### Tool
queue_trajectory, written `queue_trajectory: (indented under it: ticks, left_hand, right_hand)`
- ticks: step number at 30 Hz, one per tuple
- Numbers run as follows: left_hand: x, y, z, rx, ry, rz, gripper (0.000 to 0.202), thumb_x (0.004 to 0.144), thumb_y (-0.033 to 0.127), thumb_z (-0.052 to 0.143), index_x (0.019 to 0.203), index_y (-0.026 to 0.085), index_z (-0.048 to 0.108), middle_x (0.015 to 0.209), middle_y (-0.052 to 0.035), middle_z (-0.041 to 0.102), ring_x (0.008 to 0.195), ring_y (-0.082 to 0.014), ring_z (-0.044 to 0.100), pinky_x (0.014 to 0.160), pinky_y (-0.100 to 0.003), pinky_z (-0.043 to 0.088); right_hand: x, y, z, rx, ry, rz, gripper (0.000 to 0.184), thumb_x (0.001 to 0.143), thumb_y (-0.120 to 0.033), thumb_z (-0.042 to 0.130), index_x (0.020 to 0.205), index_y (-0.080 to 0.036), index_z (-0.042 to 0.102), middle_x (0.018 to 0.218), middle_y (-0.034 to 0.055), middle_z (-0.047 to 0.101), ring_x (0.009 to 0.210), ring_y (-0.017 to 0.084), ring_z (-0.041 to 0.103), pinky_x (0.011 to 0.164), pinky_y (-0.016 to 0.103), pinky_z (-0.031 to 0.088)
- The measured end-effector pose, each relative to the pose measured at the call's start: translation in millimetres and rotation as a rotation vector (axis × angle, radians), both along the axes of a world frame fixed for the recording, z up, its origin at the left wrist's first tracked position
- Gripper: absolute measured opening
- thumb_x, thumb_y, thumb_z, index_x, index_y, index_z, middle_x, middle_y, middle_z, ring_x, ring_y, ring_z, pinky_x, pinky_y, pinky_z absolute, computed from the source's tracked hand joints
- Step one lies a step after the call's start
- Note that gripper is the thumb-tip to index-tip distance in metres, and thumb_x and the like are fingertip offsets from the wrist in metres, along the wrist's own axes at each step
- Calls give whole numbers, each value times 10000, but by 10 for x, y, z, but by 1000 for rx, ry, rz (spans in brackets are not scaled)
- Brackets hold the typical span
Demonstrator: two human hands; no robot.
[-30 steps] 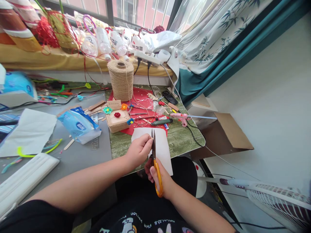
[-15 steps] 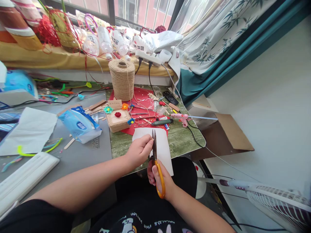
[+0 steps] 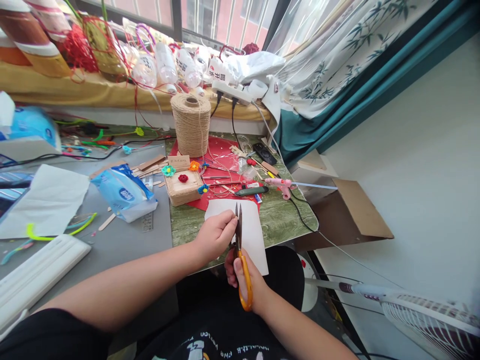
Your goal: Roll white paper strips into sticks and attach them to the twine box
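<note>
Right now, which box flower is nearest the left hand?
The blue flower at the box's near right corner; red flower, orange flower and teal flower sit farther.

The scissors (image 3: 240, 256) have orange handles and dark, narrow metal blades. They are held lengthwise with tips pointing away from the body, a little apart — a thin opening only — and the blades appear over a sheet of white paper (image 3: 254, 232).

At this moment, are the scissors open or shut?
Slightly open: the scissors, held in the right hand, show a narrow gap between their blade tips.
</note>
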State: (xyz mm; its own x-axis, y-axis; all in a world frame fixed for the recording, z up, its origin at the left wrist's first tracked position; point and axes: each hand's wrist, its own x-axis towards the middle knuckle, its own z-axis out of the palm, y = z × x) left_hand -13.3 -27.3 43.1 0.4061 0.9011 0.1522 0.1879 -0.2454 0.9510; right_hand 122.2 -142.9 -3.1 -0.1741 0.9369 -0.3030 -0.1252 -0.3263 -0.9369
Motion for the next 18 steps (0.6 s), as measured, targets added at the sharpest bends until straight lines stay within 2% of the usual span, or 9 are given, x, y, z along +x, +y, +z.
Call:
queue_trajectory:
  ticks: [3,7,10,14,18]
  left_hand:
    - [-1,8,-5,-5,-4,6,340,1021,373,415,725,212,459,613,34,519,589,-131,483,594,-263,386]
    - [-8,38,15,-9,-18,9,352,1026,370,416,717,209,460,597,38,510,584,-127,473,595,-265,379]
    - [-11,72,50,-38,-40,-18,367,1027,375,427,702,206,455,591,40,509,577,-122,468,594,-264,377]
    - [-1,90,92,-87,-117,-92,368,1037,412,423,742,202,489,622,36,534,586,-118,482,610,-261,400]
    - [17,67,87,-91,-157,-113,376,1044,444,420,775,199,514,671,24,560,627,-122,518,632,-260,421]
  right_hand:
    - [-11,0,6,-9,17,-22,437,956,-672,517,986,-241,455,719,-65,354,537,79,307,464,213,238]
    - [-7,19,20,-95,48,-41,419,950,-647,559,950,-248,431,639,-101,325,473,60,284,421,186,238]
    - [-2,57,48,-122,91,-49,448,931,-671,571,938,-251,416,630,-108,352,461,54,299,409,169,248]
    - [21,113,147,-80,130,-27,520,898,-752,531,943,-247,418,695,-82,405,486,61,337,404,171,255]
    - [53,122,252,11,61,33,570,877,-797,503,965,-238,431,755,-56,420,522,71,353,435,202,284]
